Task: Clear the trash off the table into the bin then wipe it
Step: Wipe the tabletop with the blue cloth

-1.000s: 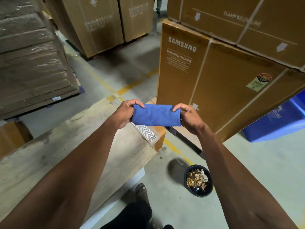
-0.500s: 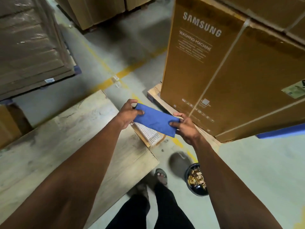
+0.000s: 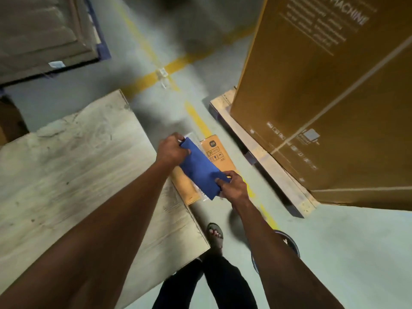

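Cloth (image 3: pixel 199 172) stretched between hands — left hand (image 3: pixel 171 150) gripping far end, right hand (image 3: pixel 233 187) pinching near end

Blue cloth, pale table, brown cartons

The cloth (image 3: pixel 199 172) between my left hand (image 3: pixel 170 149) and my right hand (image 3: pixel 233 186) is plain deep blue. Under it the small box (image 3: pixel 217 156) is orange-tan with dark printed marks. Left of my hands the table (image 3: pixel 73 157) is pale grey-beige with darker streaks. Beyond my hands the floor (image 3: pixel 347 246) is light grey-green crossed by yellow lines. Right of my hands the big carton (image 3: pixel 330 97) is brown with white lettering. Below my right arm the bin (image 3: pixel 289 241) rim is dark blue.
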